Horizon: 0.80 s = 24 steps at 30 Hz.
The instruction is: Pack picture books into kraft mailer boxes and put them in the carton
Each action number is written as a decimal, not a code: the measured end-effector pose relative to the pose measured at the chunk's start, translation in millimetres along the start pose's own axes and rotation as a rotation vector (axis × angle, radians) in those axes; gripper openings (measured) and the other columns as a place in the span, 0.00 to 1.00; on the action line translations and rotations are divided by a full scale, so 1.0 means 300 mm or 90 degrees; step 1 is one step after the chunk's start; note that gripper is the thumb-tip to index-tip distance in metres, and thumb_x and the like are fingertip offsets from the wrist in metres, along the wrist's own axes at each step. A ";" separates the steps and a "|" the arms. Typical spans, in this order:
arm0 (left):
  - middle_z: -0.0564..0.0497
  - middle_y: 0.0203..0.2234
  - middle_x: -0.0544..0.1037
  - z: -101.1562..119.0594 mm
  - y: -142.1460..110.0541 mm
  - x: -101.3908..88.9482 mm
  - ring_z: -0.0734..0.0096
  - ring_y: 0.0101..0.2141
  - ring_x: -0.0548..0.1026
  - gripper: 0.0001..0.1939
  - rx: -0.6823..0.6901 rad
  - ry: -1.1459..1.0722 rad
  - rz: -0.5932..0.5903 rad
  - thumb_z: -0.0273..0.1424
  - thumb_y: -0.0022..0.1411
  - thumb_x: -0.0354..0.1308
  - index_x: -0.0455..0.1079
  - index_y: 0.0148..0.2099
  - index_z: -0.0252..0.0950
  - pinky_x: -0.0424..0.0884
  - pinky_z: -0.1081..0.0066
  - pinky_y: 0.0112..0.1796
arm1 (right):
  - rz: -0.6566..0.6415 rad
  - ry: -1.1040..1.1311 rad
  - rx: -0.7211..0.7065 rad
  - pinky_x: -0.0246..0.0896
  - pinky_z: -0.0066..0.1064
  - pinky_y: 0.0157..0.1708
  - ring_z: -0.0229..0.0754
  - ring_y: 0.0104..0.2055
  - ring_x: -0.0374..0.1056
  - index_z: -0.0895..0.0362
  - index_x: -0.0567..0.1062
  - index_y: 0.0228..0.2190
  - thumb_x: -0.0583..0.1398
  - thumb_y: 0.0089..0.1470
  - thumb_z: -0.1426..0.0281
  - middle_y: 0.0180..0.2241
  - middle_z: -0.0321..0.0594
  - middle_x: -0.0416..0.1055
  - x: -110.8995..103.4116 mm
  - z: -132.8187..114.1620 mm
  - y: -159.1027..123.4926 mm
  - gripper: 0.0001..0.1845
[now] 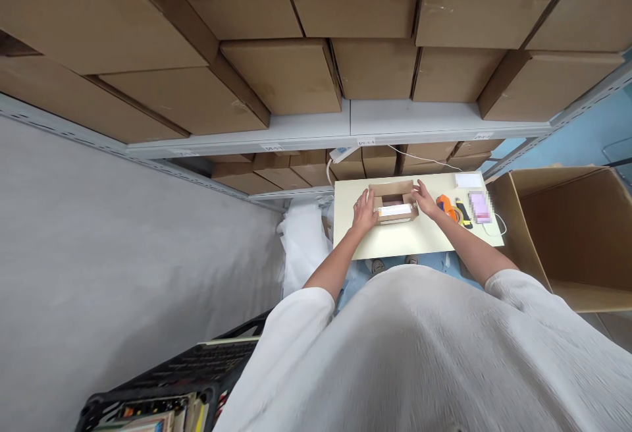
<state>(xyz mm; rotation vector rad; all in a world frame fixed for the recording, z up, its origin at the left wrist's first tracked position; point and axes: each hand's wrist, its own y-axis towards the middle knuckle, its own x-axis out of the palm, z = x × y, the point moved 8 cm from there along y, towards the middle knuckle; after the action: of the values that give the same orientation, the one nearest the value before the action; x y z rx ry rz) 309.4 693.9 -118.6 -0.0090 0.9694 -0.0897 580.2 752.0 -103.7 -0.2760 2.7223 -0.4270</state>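
Note:
A small open cardboard box [392,189] stands on a pale yellow table, with its top flaps raised and a white label on its near side. My left hand [364,212] grips the box's left side, fingers at the upper edge. On the opposite side, my right hand [424,199] has its fingers at the right flap. What lies inside the box is too small to make out. Just right of my right hand are an orange tape dispenser [446,207] and a black-and-yellow cutter [463,213].
The table [395,247] also bears a white label stack [467,180] and a blurred pink item [480,208]. Cardboard boxes fill the shelf [306,130] ahead. A large open carton [528,234] stands right, white wrapping [302,241] left, a black crate [212,366] lower left.

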 end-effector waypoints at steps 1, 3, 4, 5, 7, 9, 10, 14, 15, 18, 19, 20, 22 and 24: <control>0.36 0.81 0.53 0.003 -0.001 -0.003 0.37 0.77 0.57 0.49 0.006 0.005 0.004 0.33 0.70 0.61 0.44 0.85 0.43 0.61 0.38 0.71 | 0.003 -0.011 -0.005 0.63 0.53 0.72 0.54 0.71 0.67 0.46 0.56 0.78 0.57 0.69 0.47 0.70 0.50 0.67 -0.006 -0.001 0.003 0.44; 0.36 0.81 0.53 0.014 -0.006 -0.013 0.37 0.78 0.56 0.47 0.021 0.026 0.015 0.31 0.69 0.60 0.47 0.85 0.43 0.59 0.38 0.72 | 0.005 -0.069 -0.020 0.62 0.52 0.73 0.55 0.69 0.68 0.49 0.66 0.75 0.56 0.69 0.47 0.68 0.51 0.69 -0.015 -0.001 0.005 0.39; 0.35 0.81 0.53 0.021 -0.011 -0.017 0.37 0.78 0.55 0.45 0.032 0.041 0.020 0.30 0.69 0.60 0.51 0.84 0.42 0.59 0.38 0.72 | 0.001 -0.110 -0.033 0.61 0.52 0.73 0.55 0.69 0.68 0.50 0.72 0.71 0.56 0.70 0.48 0.67 0.52 0.69 -0.015 0.000 0.003 0.36; 0.35 0.81 0.54 0.030 -0.017 -0.020 0.37 0.78 0.56 0.42 0.047 0.055 0.023 0.28 0.69 0.59 0.56 0.82 0.41 0.58 0.37 0.72 | -0.007 -0.157 -0.050 0.60 0.52 0.74 0.56 0.69 0.67 0.51 0.77 0.66 0.56 0.70 0.50 0.66 0.53 0.70 -0.011 -0.001 -0.002 0.32; 0.35 0.78 0.60 0.049 -0.030 -0.018 0.39 0.76 0.58 0.33 0.084 0.079 0.015 0.26 0.70 0.56 0.68 0.75 0.41 0.59 0.38 0.71 | -0.021 -0.259 -0.093 0.61 0.53 0.73 0.58 0.70 0.66 0.53 0.82 0.60 0.55 0.70 0.55 0.65 0.54 0.71 0.002 -0.003 -0.017 0.28; 0.37 0.73 0.69 0.064 -0.046 -0.007 0.43 0.73 0.63 0.27 0.119 0.093 -0.007 0.23 0.70 0.54 0.76 0.68 0.41 0.61 0.41 0.69 | -0.033 -0.371 -0.133 0.64 0.55 0.70 0.61 0.70 0.66 0.54 0.82 0.61 0.53 0.70 0.58 0.68 0.55 0.70 0.019 -0.003 -0.042 0.28; 0.38 0.70 0.72 0.070 -0.053 0.001 0.45 0.71 0.66 0.27 0.132 0.098 -0.019 0.23 0.71 0.52 0.77 0.66 0.42 0.63 0.43 0.68 | -0.040 -0.428 -0.150 0.65 0.57 0.69 0.63 0.70 0.66 0.54 0.80 0.64 0.53 0.71 0.59 0.70 0.56 0.68 0.028 -0.001 -0.057 0.29; 0.37 0.67 0.76 0.097 -0.078 0.033 0.47 0.68 0.70 0.27 0.156 0.125 -0.050 0.23 0.73 0.51 0.76 0.69 0.41 0.64 0.46 0.67 | -0.088 -0.611 -0.203 0.59 0.61 0.70 0.67 0.75 0.57 0.55 0.67 0.75 0.48 0.75 0.57 0.80 0.55 0.54 0.071 0.024 -0.126 0.36; 0.37 0.68 0.75 0.106 -0.084 0.041 0.47 0.69 0.70 0.26 0.159 0.133 -0.055 0.24 0.74 0.51 0.75 0.70 0.41 0.64 0.46 0.68 | -0.100 -0.644 -0.209 0.55 0.62 0.71 0.67 0.77 0.53 0.55 0.61 0.78 0.47 0.75 0.55 0.82 0.55 0.49 0.082 0.035 -0.141 0.38; 0.37 0.72 0.72 0.136 -0.099 0.063 0.46 0.72 0.68 0.26 0.157 0.158 -0.064 0.28 0.78 0.50 0.73 0.72 0.41 0.62 0.46 0.70 | -0.125 -0.712 -0.192 0.46 0.65 0.75 0.68 0.82 0.43 0.55 0.46 0.82 0.47 0.75 0.49 0.84 0.52 0.37 0.112 0.069 -0.166 0.45; 0.37 0.73 0.71 0.142 -0.104 0.069 0.46 0.73 0.67 0.26 0.150 0.167 -0.067 0.29 0.78 0.49 0.72 0.73 0.41 0.62 0.46 0.70 | -0.130 -0.719 -0.181 0.44 0.65 0.76 0.68 0.83 0.41 0.55 0.44 0.83 0.47 0.74 0.48 0.84 0.52 0.35 0.119 0.077 -0.168 0.47; 0.37 0.74 0.70 0.147 -0.108 0.073 0.45 0.73 0.66 0.26 0.142 0.174 -0.070 0.29 0.79 0.49 0.71 0.74 0.41 0.61 0.45 0.70 | -0.133 -0.715 -0.170 0.43 0.65 0.76 0.69 0.83 0.39 0.55 0.43 0.83 0.47 0.74 0.47 0.85 0.52 0.34 0.126 0.080 -0.168 0.48; 0.36 0.75 0.69 0.151 -0.115 0.078 0.44 0.74 0.65 0.27 0.128 0.179 -0.075 0.29 0.78 0.50 0.69 0.75 0.41 0.60 0.45 0.71 | -0.136 -0.670 -0.156 0.43 0.65 0.76 0.69 0.83 0.40 0.55 0.47 0.82 0.48 0.74 0.46 0.84 0.52 0.35 0.129 0.076 -0.164 0.47; 0.36 0.75 0.68 0.150 -0.119 0.076 0.44 0.75 0.65 0.28 0.117 0.166 -0.080 0.28 0.78 0.50 0.69 0.76 0.42 0.59 0.44 0.72 | -0.111 -0.582 -0.157 0.45 0.64 0.76 0.68 0.82 0.43 0.53 0.55 0.80 0.49 0.74 0.48 0.84 0.51 0.41 0.105 0.062 -0.157 0.43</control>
<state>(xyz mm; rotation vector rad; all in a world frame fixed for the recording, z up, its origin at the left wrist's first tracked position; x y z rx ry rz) 356.6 655.2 -110.2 0.1131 1.2173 -0.3003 565.1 695.3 -115.0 -0.6026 1.8465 0.0183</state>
